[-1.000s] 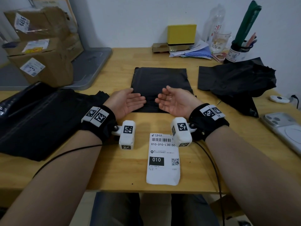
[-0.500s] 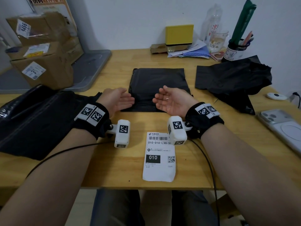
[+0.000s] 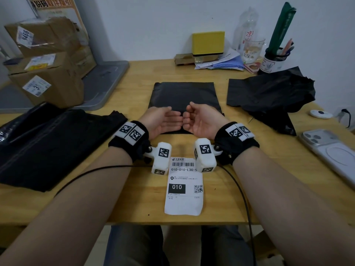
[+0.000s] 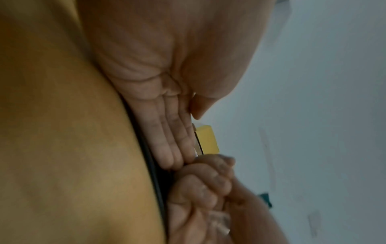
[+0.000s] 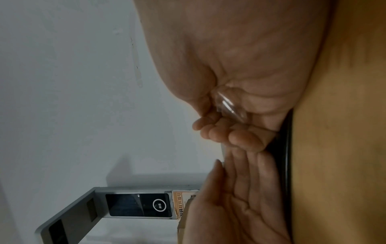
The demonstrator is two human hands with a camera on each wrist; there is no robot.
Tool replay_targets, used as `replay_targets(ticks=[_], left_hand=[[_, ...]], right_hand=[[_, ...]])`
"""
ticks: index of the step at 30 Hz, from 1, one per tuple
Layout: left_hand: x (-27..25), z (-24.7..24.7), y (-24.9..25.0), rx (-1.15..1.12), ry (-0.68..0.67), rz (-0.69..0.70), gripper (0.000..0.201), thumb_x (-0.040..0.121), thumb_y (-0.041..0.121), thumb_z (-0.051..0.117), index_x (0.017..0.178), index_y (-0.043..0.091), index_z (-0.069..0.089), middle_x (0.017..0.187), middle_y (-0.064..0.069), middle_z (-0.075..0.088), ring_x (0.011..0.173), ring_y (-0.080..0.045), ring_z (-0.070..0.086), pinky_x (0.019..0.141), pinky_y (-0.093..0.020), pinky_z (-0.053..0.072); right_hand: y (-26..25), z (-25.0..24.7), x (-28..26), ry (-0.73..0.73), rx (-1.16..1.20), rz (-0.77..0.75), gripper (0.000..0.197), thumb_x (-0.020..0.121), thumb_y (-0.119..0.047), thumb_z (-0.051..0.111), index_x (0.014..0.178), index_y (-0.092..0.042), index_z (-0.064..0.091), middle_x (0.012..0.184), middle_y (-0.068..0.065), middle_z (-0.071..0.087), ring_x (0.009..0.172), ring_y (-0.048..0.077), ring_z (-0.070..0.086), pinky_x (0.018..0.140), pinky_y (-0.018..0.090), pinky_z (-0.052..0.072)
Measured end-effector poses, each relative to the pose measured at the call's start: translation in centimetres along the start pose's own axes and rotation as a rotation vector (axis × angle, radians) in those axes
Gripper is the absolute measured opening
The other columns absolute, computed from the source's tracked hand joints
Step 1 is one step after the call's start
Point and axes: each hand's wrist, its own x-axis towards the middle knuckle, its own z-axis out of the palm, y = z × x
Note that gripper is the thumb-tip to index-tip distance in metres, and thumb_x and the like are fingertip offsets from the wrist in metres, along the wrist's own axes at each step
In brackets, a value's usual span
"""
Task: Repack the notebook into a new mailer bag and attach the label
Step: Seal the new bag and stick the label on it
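Observation:
A flat black mailer bag [image 3: 184, 95] lies mid-table; no notebook shows. Both hands rest palm-up on its near edge. My left hand [image 3: 170, 120] has straight fingers [image 4: 179, 148] whose tips touch the knuckles of my right hand [image 3: 189, 120]. The right fingers [image 5: 229, 133] are curled into a loose fist. A small clear glossy bit [image 5: 228, 105] shows at their base; I cannot tell what it is. The white shipping label [image 3: 183, 189] lies print-up near the front edge, between the wrist cameras.
A crumpled black bag [image 3: 269, 96] lies at the right and a stack of black bags [image 3: 48, 143] at the left. Cardboard boxes [image 3: 44, 60] and a grey tray [image 3: 103, 83] stand back left. A phone [image 3: 330, 156] is far right, with a pen cup [image 3: 272, 60] and yellow box [image 3: 208, 43] at the back.
Both hands have moved inward over the bag's near edge until they touch. The right hand's fingers have curled from flat into a fist. The label has not moved.

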Motion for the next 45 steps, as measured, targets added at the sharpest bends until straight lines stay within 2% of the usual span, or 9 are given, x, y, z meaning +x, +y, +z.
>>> replay_targets(ticks=[6,10,14,20,27,33,37,42,45], left_hand=[[0.3,-1.6,0.1,-0.134,-0.006,-0.071,0.043,0.108,0.027,0.037,0.114,-0.009,0.060,0.101,-0.024,0.072,0.090,-0.030,0.073,0.068,-0.034,0.063],[0.2,-1.9,0.0,-0.139,-0.017,-0.071,0.039,0.107,0.024,0.040,0.117,-0.009,0.058,0.095,-0.021,0.074,0.085,-0.027,0.073,0.072,-0.033,0.063],[0.4,-1.8,-0.1,-0.140,0.009,-0.059,0.042,0.106,0.025,0.043,0.131,-0.008,0.050,0.122,-0.024,0.063,0.094,-0.029,0.068,0.071,-0.034,0.062],[0.1,-2.0,-0.1,-0.161,-0.023,-0.081,0.055,0.107,0.037,0.038,0.125,-0.012,0.055,0.105,-0.026,0.069,0.092,-0.031,0.071,0.071,-0.033,0.063],[-0.6,-1.6,0.0,-0.194,-0.015,-0.080,0.051,0.108,0.032,0.037,0.122,-0.014,0.055,0.110,-0.029,0.068,0.096,-0.033,0.071,0.075,-0.035,0.062],[-1.0,-1.5,-0.1,-0.205,0.022,-0.074,0.046,0.107,0.027,0.038,0.124,-0.013,0.053,0.109,-0.027,0.067,0.090,-0.032,0.070,0.074,-0.034,0.061],[-1.4,-1.6,-0.1,-0.191,0.070,-0.060,0.044,0.107,0.024,0.039,0.129,-0.012,0.052,0.122,-0.028,0.064,0.090,-0.030,0.069,0.075,-0.034,0.059],[-2.2,-2.6,-0.1,-0.178,0.128,-0.055,0.044,0.108,0.023,0.037,0.133,-0.011,0.050,0.129,-0.027,0.061,0.117,-0.034,0.063,0.084,-0.036,0.055],[-2.6,-3.8,-0.1,-0.195,0.166,-0.046,0.042,0.108,0.021,0.036,0.132,-0.011,0.050,0.131,-0.027,0.060,0.117,-0.034,0.062,0.087,-0.037,0.053]], right_hand=[[0.2,-0.2,0.1,-0.033,0.005,-0.013,0.033,0.106,-0.030,0.046,0.083,-0.013,0.061,0.072,0.006,0.059,0.058,0.017,0.056,0.056,0.028,0.047],[0.1,0.1,-0.3,-0.100,0.069,-0.019,0.030,0.107,-0.026,0.046,0.102,-0.005,0.066,0.093,0.017,0.077,0.082,0.031,0.075,0.071,0.039,0.063],[0.1,0.5,-0.4,-0.211,0.032,0.029,0.036,0.109,-0.028,0.038,0.117,-0.004,0.064,0.125,0.022,0.068,0.110,0.036,0.068,0.098,0.042,0.054],[-0.9,-0.4,-0.8,-0.121,-0.041,0.058,0.039,0.110,-0.026,0.035,0.121,0.000,0.063,0.121,0.024,0.069,0.110,0.036,0.068,0.095,0.042,0.055],[-1.6,-2.1,-1.9,-0.006,-0.019,0.017,0.041,0.111,-0.024,0.032,0.117,0.005,0.060,0.116,0.027,0.068,0.103,0.038,0.069,0.084,0.040,0.061],[-1.9,-3.2,-2.9,0.033,0.017,-0.023,0.042,0.111,-0.025,0.031,0.115,0.005,0.059,0.115,0.028,0.067,0.102,0.039,0.067,0.087,0.040,0.058],[-2.1,-4.0,-3.6,0.075,0.021,-0.058,0.041,0.111,-0.022,0.032,0.125,0.009,0.056,0.125,0.030,0.063,0.117,0.043,0.062,0.093,0.042,0.056],[-2.7,-5.1,-4.4,0.149,-0.008,-0.090,0.041,0.110,-0.020,0.033,0.119,0.011,0.059,0.125,0.031,0.063,0.113,0.043,0.065,0.092,0.044,0.056],[-2.9,-5.2,-4.5,0.176,-0.081,-0.095,0.042,0.110,-0.022,0.032,0.113,0.009,0.060,0.125,0.031,0.063,0.108,0.041,0.066,0.091,0.043,0.056]])
